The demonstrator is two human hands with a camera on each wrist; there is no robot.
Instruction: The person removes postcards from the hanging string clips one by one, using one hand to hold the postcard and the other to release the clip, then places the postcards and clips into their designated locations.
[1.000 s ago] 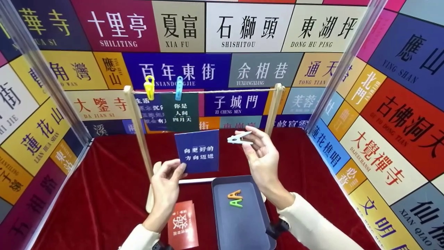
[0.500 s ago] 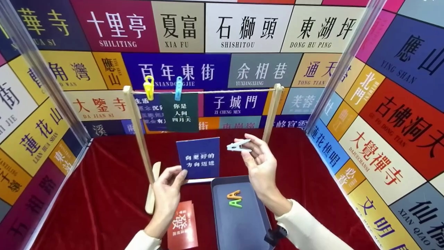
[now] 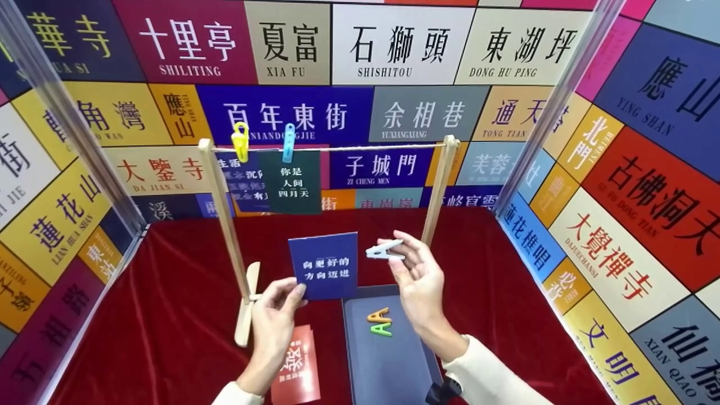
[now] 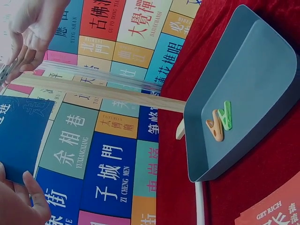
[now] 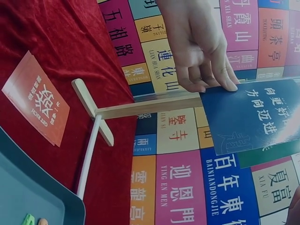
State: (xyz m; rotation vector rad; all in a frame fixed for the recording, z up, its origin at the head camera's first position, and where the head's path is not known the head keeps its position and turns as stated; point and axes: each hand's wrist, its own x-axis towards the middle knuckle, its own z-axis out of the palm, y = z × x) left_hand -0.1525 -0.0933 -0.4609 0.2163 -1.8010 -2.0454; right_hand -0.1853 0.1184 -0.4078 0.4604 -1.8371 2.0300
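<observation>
My left hand point(image 3: 274, 318) pinches a dark blue card point(image 3: 324, 265) by its lower left corner, thumb in front. The card stands upright with white Chinese characters facing me. To its right, my right hand point(image 3: 421, 284) pinches a pale clothespin point(image 3: 385, 249) between thumb and fingers, its tip a short way from the card's edge. Above and behind, a dark green card point(image 3: 292, 183) hangs by a blue clothespin point(image 3: 288, 143) from a string point(image 3: 365, 148). A yellow clothespin point(image 3: 241, 142) sits on that string further left, with a purple card point(image 3: 247, 183) below it.
Wooden posts point(image 3: 225, 225) hold the string up at both ends. A grey tray point(image 3: 382, 368) with an orange clothespin point(image 3: 378, 315) and a green clothespin point(image 3: 381, 329) lies on the red velvet cloth point(image 3: 169, 292). Red cards point(image 3: 298, 371) lie left of the tray.
Both hands have come down together, bringing the blue card and the pale clothespin lower, below the string. The hanging cards and the tray stay put.
</observation>
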